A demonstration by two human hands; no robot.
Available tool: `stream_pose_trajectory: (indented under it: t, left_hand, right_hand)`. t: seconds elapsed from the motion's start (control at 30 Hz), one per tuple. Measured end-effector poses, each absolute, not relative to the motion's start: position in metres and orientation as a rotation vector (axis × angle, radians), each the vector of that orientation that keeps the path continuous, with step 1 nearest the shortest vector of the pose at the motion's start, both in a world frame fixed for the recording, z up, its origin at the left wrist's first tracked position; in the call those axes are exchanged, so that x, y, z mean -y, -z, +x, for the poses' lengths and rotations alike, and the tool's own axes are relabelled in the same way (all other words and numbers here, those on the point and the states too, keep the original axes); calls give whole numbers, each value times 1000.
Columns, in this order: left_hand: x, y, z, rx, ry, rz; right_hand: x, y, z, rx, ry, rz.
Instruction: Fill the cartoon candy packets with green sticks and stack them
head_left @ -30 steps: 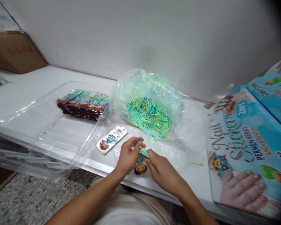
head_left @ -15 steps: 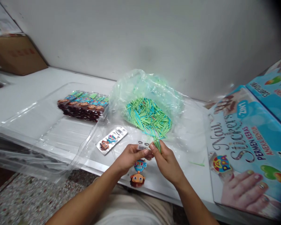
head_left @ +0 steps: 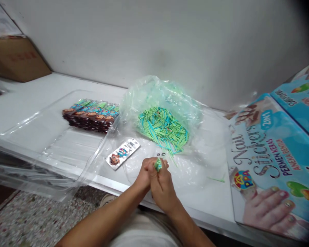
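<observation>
My two hands are pressed together above the front edge of the table. My right hand [head_left: 162,187] is closed around a small bundle of thin green sticks [head_left: 158,165], whose ends point up at me. My left hand [head_left: 145,175] is closed against it, around a printed packet that is almost wholly hidden; two small dark marks show just beyond the fingers. Just past the hands lies a heap of green and blue sticks [head_left: 164,128] in the mouth of a clear plastic bag [head_left: 134,99]. A flat printed packet [head_left: 123,153] rests to their left.
A clear plastic tray [head_left: 48,103] on the left holds stacked filled packets [head_left: 91,115]. Blue printed boxes [head_left: 270,154] stand at the right. A loose stick [head_left: 216,179] lies near them. A cardboard box [head_left: 18,58] sits at the far left, against the wall [head_left: 144,37].
My right hand has moved left and turned the stick bundle upward, meeting my left hand. The packet between them, its cartoon face visible before, is now mostly covered.
</observation>
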State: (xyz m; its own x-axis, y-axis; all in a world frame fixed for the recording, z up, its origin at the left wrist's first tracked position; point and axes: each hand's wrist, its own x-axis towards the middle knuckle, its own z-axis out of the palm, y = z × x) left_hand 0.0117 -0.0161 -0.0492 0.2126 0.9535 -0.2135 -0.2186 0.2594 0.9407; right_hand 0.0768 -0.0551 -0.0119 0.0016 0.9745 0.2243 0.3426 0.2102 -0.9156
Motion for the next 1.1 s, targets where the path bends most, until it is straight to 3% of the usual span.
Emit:
stream_pose_trajectory:
  t: [0.13, 0.37, 0.8, 1.1]
  left_hand:
    - [15, 42, -2, -1040, -952, 990]
    - [15, 36, -26, -1177, -1007, 1455]
    - [8, 28, -41, -1158, -940, 2376]
    - [13, 29, -31, -1083, -873, 2398]
  right_hand:
    - [52, -1, 117, 1557, -886, -1326]
    - [31, -28, 174, 2329, -935, -1542]
    - [17, -44, 170, 2730, -889, -1570]
    - [18, -45, 155, 2779, -605, -1543]
